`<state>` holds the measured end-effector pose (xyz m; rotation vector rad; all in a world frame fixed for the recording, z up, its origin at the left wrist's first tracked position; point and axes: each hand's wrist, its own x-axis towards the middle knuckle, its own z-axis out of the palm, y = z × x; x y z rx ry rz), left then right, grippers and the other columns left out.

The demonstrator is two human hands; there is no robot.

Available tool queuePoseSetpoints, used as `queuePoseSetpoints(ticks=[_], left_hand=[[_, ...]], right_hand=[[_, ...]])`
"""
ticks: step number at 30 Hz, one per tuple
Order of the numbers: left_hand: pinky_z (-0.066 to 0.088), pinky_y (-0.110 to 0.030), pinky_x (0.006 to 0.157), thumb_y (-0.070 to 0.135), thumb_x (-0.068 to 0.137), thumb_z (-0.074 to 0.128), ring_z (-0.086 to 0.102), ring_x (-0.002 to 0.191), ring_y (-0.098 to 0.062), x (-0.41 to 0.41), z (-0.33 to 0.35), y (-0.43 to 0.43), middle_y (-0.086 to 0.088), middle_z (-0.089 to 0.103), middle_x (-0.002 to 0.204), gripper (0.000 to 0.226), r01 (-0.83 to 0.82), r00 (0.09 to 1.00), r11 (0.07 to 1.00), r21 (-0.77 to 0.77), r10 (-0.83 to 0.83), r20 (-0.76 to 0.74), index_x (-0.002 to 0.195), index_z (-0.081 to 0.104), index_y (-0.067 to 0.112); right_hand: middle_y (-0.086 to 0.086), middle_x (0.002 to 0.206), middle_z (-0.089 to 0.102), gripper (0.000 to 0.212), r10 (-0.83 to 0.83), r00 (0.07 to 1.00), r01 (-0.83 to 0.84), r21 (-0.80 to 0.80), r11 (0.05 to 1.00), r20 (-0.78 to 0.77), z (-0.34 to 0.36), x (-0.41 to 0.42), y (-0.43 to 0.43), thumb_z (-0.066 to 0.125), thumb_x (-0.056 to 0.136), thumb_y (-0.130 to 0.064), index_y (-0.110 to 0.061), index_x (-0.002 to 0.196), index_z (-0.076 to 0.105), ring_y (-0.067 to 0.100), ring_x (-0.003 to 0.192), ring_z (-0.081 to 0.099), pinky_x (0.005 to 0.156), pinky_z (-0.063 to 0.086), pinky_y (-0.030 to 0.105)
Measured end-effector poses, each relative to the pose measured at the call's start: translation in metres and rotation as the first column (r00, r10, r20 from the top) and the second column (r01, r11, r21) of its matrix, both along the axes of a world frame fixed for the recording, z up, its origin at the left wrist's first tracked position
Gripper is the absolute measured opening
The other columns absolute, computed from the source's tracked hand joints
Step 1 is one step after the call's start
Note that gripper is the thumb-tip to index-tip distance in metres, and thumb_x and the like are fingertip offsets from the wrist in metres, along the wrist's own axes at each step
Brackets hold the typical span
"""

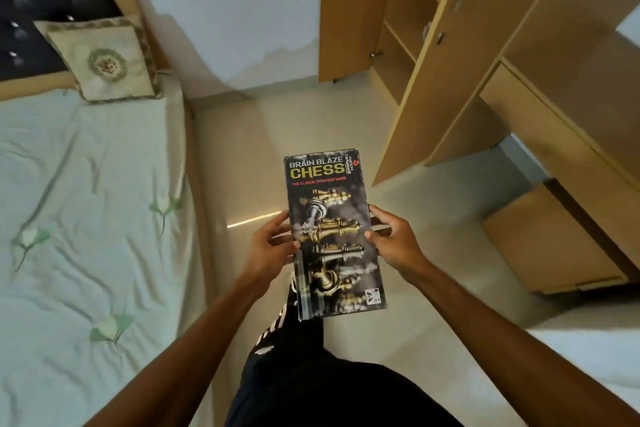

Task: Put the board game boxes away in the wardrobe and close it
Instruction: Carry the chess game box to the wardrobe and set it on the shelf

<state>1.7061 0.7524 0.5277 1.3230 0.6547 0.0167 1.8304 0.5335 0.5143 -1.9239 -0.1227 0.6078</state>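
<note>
A dark chess box (332,218) with yellow "CHESS" lettering and pictures of chessmen is held flat in front of me, above the floor. My left hand (270,246) grips its left long edge and my right hand (391,239) grips its right long edge. The light wooden wardrobe (433,87) stands ahead to the right with both doors swung open; its shelves (401,38) show between the doors and look bare where visible.
A bed (86,218) with a pale green sheet and a cushion (104,59) fills the left side. A wooden desk with a drawer unit (554,239) stands on the right. A strip of shiny tiled floor (242,166) runs between bed and wardrobe.
</note>
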Motion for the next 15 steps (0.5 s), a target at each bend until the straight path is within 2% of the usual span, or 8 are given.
queuePoseSetpoints(ticks=[4,6,9,15], left_hand=[[0.061,-0.038,0.071,-0.013,0.084,0.062,0.071,0.095,-0.022,0.105,-0.004,0.067,-0.010,0.065,0.117,0.066,-0.007,1.000,1.000,-0.008,0.007,-0.028,0.138,0.053,0.024],[0.061,-0.037,0.070,-0.012,0.085,0.061,0.071,0.095,-0.022,0.157,0.000,0.102,-0.009,0.066,0.115,0.066,0.008,0.999,1.000,-0.013,-0.009,-0.040,0.140,0.051,0.025],[0.061,-0.037,0.070,-0.010,0.087,0.060,0.072,0.093,-0.021,0.240,0.010,0.157,-0.008,0.067,0.112,0.066,0.036,0.998,0.999,0.002,-0.036,-0.046,0.142,0.049,0.024],[0.061,-0.042,0.073,-0.011,0.086,0.061,0.074,0.087,-0.017,0.383,0.020,0.234,-0.004,0.072,0.103,0.066,0.068,0.997,0.998,0.003,-0.067,-0.036,0.142,0.048,0.022]], right_hand=[[-0.005,0.129,0.061,0.057,0.002,1.000,-0.002,0.008,1.000,0.010,-0.007,0.105,0.069,0.069,0.085,-0.007,-0.025,0.137,0.051,0.019,0.107,0.065,0.088,0.058,0.044],[-0.004,0.120,0.065,0.056,-0.006,1.000,0.006,0.017,1.000,0.005,0.001,0.153,0.102,0.067,0.086,-0.004,-0.023,0.137,0.052,0.019,0.100,0.068,0.085,0.059,0.044],[-0.005,0.112,0.066,0.055,-0.018,1.000,0.018,0.011,1.000,0.023,0.012,0.232,0.155,0.067,0.086,-0.006,-0.025,0.136,0.053,0.021,0.095,0.067,0.081,0.060,0.040],[-0.009,0.110,0.068,0.056,-0.073,0.996,0.072,0.021,0.997,0.051,0.018,0.365,0.230,0.069,0.085,-0.008,-0.027,0.135,0.053,0.021,0.092,0.069,0.078,0.061,0.033]])
